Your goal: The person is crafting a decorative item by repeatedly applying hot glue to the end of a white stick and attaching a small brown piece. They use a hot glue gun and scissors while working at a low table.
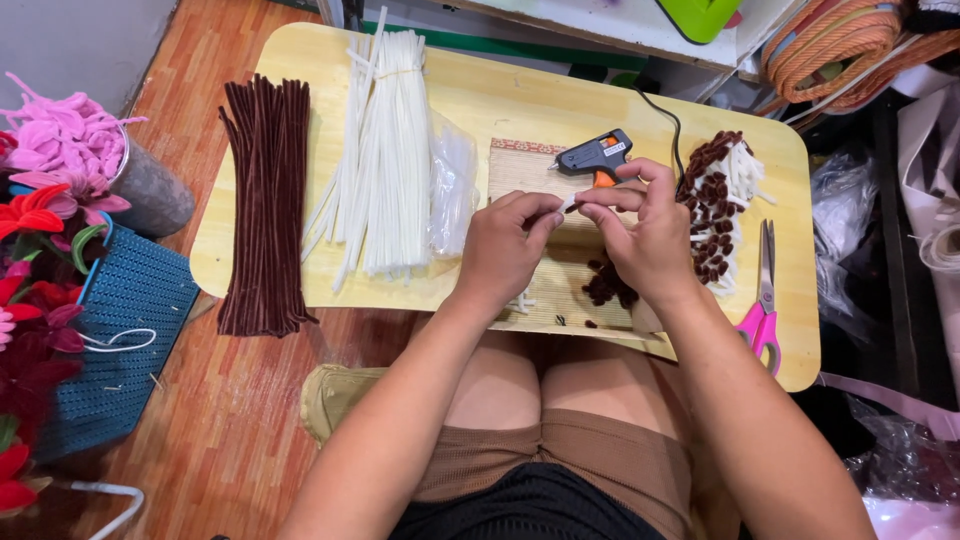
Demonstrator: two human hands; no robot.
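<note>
My left hand (505, 245) and my right hand (645, 230) meet over a bamboo mat (520, 170) on a low wooden table (480, 100). Together their fingertips pinch a small white stick piece (570, 203). A glue gun (597, 155) lies on the mat just beyond my fingers. Small brown fuzzy bits (605, 285) lie on the mat under my right hand. To the right rests a pile of finished white pieces with brown tips (718, 205).
A bundle of brown pipe cleaners (265, 200) and one of white pipe cleaners (385, 150) lie on the table's left. Pink-handled scissors (764, 300) lie at the right edge. A blue basket (120, 340) and pipe-cleaner flowers (40, 200) stand on the floor at left.
</note>
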